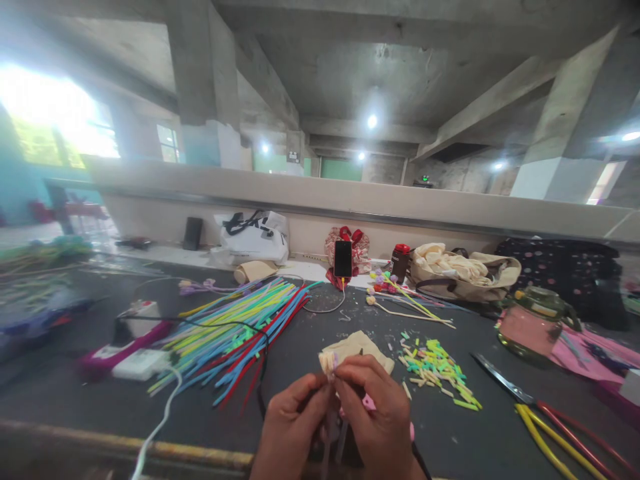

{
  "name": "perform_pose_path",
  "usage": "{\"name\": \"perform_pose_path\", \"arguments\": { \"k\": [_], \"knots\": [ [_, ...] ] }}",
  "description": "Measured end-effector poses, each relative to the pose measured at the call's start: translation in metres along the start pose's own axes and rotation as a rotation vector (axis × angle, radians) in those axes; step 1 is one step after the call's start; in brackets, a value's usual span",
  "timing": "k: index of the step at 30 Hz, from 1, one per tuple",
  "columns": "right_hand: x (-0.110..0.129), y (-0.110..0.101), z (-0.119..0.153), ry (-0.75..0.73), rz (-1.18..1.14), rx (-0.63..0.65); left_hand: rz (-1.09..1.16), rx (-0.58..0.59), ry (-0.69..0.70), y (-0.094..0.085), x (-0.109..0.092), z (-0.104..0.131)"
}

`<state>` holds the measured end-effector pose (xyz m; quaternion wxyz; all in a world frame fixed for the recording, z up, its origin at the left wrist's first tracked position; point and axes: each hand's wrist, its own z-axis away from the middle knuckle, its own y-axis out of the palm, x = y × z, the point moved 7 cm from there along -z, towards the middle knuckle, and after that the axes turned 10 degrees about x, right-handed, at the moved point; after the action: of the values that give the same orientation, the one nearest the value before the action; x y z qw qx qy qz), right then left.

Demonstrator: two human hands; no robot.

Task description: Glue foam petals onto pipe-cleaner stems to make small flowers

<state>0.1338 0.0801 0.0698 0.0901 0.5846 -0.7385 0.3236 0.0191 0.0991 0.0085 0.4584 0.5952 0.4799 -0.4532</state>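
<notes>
Near the table's front edge, my left hand (295,423) and my right hand (376,407) meet with thumbs and fingertips pinched together. Between them is a small cream and lilac fuzzy bundle (328,362), which looks like a pipe-cleaner flower head. A pale lilac strand hangs below it, partly hidden by the fingers. Just beyond the hands lies a cream cloth-like piece (367,343). Bits of pink show under my right hand, too covered to name. Short cut pipe-cleaner pieces (437,370) in yellow, green and cream are piled to the right.
Long coloured pipe cleaners (245,320) spread on the left beside a purple power strip (125,347) with cables. Scissors (525,398) with red and yellow handles lie right, near a pink-filled jug (530,327). A phone (343,259), dark bottle (400,262) and bags line the back.
</notes>
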Motion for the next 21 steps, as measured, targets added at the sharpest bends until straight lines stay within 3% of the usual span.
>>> {"name": "perform_pose_path", "arguments": {
  "k": [7, 10, 15, 21],
  "knots": [
    [-0.003, -0.010, 0.006, 0.025, -0.059, -0.056, -0.015, -0.046, 0.025, -0.008, 0.003, 0.002],
    [-0.004, -0.009, 0.006, 0.050, -0.105, -0.028, -0.044, -0.010, 0.074, -0.010, -0.003, 0.002],
    [0.002, -0.002, 0.006, -0.029, -0.103, 0.045, -0.139, 0.086, 0.142, -0.009, -0.009, 0.001],
    [0.002, -0.003, 0.004, -0.029, -0.087, 0.040, -0.132, 0.028, 0.153, -0.010, -0.007, 0.004]
  ]
}}
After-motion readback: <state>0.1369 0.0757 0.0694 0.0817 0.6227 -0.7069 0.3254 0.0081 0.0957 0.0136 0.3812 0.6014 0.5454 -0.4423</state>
